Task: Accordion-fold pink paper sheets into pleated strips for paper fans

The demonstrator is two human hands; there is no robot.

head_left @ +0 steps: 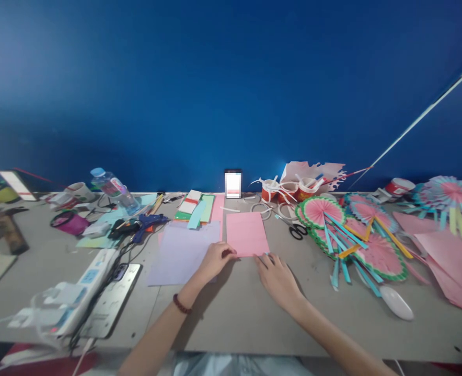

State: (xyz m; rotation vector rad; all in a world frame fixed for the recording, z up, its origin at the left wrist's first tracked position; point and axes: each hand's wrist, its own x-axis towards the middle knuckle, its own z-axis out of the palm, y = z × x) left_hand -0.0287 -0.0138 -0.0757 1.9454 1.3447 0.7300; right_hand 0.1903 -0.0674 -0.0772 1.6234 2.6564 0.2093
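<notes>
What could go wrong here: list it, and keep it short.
The pink paper sheet might skew or crease: the left hand and right hand are at its near edge. The lavender paper sheet could be dragged, as the left hand overlaps its right side in view. The black-handled scissors, lying beyond the right hand, could get knocked.

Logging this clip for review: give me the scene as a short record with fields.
Left hand: fingers at the near left corner of the pink paper; grip unclear
Right hand: fingertips at its near right corner
To the left: lavender sheet, blue glue gun
To the right: black-handled scissors, folded paper fans
Behind: upright lit screen
</notes>
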